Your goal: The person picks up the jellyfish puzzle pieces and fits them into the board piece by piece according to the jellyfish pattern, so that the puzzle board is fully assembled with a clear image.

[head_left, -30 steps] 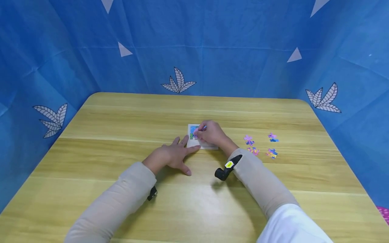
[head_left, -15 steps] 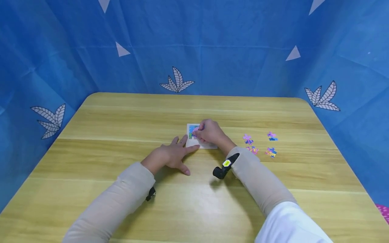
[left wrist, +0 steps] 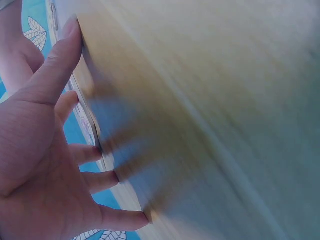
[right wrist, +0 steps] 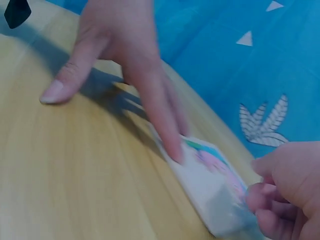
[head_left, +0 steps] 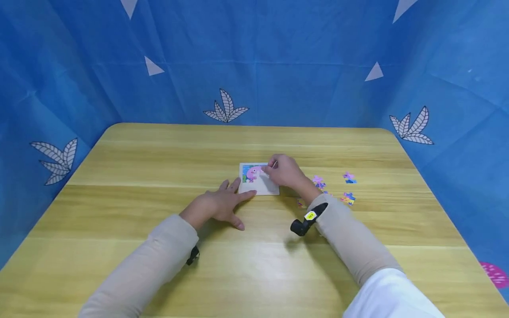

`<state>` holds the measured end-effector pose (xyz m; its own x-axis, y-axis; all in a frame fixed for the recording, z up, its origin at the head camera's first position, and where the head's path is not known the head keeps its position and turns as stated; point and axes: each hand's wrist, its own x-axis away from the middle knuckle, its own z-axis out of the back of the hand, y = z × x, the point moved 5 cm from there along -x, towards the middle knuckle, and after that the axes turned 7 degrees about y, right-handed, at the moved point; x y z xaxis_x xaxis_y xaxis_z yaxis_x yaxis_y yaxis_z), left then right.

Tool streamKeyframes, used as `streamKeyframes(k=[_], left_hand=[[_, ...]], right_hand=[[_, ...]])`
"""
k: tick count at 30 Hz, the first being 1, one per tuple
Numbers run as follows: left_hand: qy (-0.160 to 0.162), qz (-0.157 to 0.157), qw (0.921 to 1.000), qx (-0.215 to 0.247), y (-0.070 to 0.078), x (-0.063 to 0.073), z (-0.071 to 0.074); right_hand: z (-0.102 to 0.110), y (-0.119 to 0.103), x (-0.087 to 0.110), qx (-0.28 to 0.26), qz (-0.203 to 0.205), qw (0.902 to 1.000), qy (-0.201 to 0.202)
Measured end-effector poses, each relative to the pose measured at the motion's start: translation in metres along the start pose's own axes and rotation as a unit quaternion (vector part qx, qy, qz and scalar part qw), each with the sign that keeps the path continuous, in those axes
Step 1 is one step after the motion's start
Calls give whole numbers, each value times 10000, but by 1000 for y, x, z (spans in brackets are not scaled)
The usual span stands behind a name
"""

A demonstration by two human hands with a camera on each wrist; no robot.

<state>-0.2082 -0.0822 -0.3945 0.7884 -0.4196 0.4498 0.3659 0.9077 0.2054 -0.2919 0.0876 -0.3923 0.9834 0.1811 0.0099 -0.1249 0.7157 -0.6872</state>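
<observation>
A small white puzzle board (head_left: 262,189) lies near the middle of the table. Its upper left bears a pink figure on blue and green (head_left: 252,173), while the lower part is bare white. My left hand (head_left: 222,204) is spread flat, with fingertips at the board's left and lower edges. In the right wrist view one finger of the left hand (right wrist: 135,60) rests on the board's end. My right hand (head_left: 285,171) is over the board's upper right with its fingers curled, fingertips right at the pink part of the picture. I cannot tell whether a piece is between them.
Several loose puzzle pieces lie right of the board, among them a pink-and-blue piece (head_left: 350,178) and a yellow-and-blue piece (head_left: 348,198). The right forearm partly covers others. A blue curtain (head_left: 302,79) hangs behind the wooden table (head_left: 167,150).
My right hand has moved right across the board, uncovering more of the pink figure. Another loose piece shows beside the right wrist. My left hand keeps its place at the board.
</observation>
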Motion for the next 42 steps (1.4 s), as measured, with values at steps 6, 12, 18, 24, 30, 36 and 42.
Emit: streamKeyframes(k=[6,12,18,24,30,36,42], left_hand=[[15,24,10000,83,-1,0,1],[46,45,9999,129,-2,0,0],[24,27,9999,123,-2,0,0],[8,66,9999,137,-3,0,-1],[-1,86,9999,134,-3,-1,-2],[-1,81,9998,166,-3,0,-1],[4,87,9998,157,-3,0,-1]], right_hand=[[31,24,13,372,-119,9990,-210],[54,49,22,640,-389,9969,-239],[73,67,32,1052,-542,9929,-90],[84,76,40,1408,-643,9879,-16],[87,82,43,1586,-726,9847,-68],[87,87,46,1724,-838,9814,-135],[86,88,45,1717,-874,9812,-113]])
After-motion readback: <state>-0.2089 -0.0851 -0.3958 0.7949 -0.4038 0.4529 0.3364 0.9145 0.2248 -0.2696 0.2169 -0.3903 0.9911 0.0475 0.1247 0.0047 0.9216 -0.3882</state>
